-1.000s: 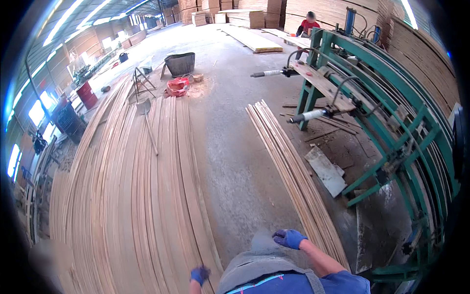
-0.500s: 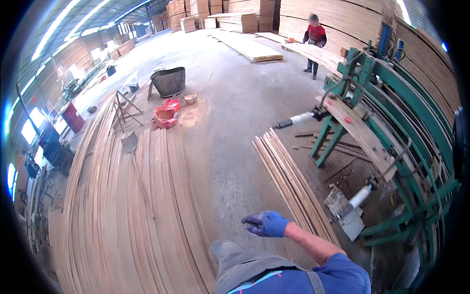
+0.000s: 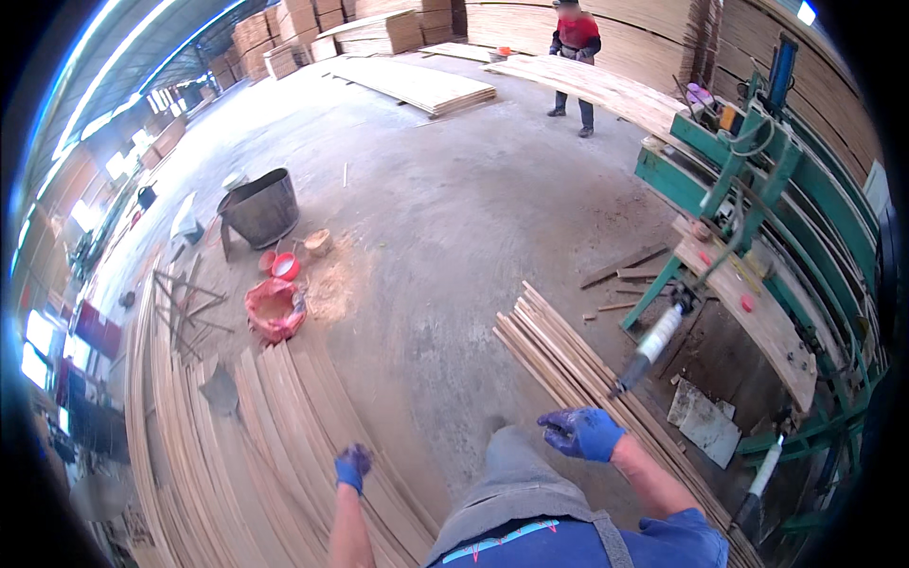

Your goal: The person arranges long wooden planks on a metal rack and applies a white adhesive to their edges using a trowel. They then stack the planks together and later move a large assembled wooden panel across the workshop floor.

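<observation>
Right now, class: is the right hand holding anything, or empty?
Empty: the right hand hovers, fingers spread, above the strip bundle, gripping nothing.

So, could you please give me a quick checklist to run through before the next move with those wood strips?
1. Both hands gloved: left hand and right hand wear blue gloves. Ok.
2. Hands free: both look empty. Ok.
3. Narrow strip stack by the right hand lies flat and bundled. Ok.
4. Wide boards on the left: fanned, overlapping. Not ok.
5. Green machine running or idle: cannot tell.
6. Other person stands far off. Ok.
</observation>
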`<state>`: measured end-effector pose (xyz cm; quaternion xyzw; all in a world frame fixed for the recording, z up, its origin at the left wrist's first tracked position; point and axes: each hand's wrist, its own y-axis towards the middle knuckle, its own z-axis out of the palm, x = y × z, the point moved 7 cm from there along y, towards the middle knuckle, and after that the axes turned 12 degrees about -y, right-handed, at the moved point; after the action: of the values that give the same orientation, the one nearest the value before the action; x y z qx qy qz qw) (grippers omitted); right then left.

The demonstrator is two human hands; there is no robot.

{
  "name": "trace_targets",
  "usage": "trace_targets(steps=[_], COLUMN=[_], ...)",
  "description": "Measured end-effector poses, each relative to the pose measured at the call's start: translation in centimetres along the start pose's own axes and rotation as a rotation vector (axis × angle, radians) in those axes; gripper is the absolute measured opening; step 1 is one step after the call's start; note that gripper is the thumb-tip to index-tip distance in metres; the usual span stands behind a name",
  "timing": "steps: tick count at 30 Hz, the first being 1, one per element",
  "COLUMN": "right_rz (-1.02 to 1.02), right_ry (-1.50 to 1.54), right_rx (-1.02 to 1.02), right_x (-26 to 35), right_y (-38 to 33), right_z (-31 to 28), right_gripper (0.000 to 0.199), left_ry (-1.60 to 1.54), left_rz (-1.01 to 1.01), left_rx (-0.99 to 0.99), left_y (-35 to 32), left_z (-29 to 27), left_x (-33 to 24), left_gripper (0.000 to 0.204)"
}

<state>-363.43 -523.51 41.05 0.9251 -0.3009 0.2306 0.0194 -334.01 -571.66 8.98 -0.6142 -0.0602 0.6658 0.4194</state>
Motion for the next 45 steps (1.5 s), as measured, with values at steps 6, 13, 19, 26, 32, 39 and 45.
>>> trace_targets(steps=[6, 13, 19, 26, 32, 39, 45], right_rz=[0.123, 0.115, 0.487, 0.48, 0.575, 0.631, 1.238], right_ry=[-0.018, 0.098, 0.129, 0.104, 0.603, 0.43, 0.922], right_rx=[0.223, 0.197, 0.189, 0.821, 0.421, 0.321, -0.132], right_x=[-6.2, -14.2, -34.9, -46.7, -62.3, -73.5, -81.2], right_y=[21.1, 44.9, 59.6, 64.4, 69.6, 91.4, 103.7], right_z=[-0.4, -8.5, -0.8, 7.9, 11.8, -11.4, -28.3], right_gripper=[0.042, 0.042, 0.046, 0.03, 0.02, 0.021, 0.029], left_ry=[0.022, 1.627, 1.554, 1.166, 0.2, 0.587, 0.297], left_rz=[-0.064, -0.056, -0.104, 0.138, -0.033, -0.265, -0.604], left_rx=[0.204, 0.581, 0.542, 0.485, 0.428, 0.45, 0.262], left_y=[15.3, 23.2, 43.2, 77.1, 86.6, 95.1, 109.1], left_z=[21.9, 21.5, 32.1, 52.0, 89.6, 101.2, 106.9], left_x=[-12.0, -2.4, -10.8, -38.4, -55.2, -51.6, -53.6], left_gripper=[0.03, 0.039, 0.035, 0.034, 0.027, 0.029, 0.043])
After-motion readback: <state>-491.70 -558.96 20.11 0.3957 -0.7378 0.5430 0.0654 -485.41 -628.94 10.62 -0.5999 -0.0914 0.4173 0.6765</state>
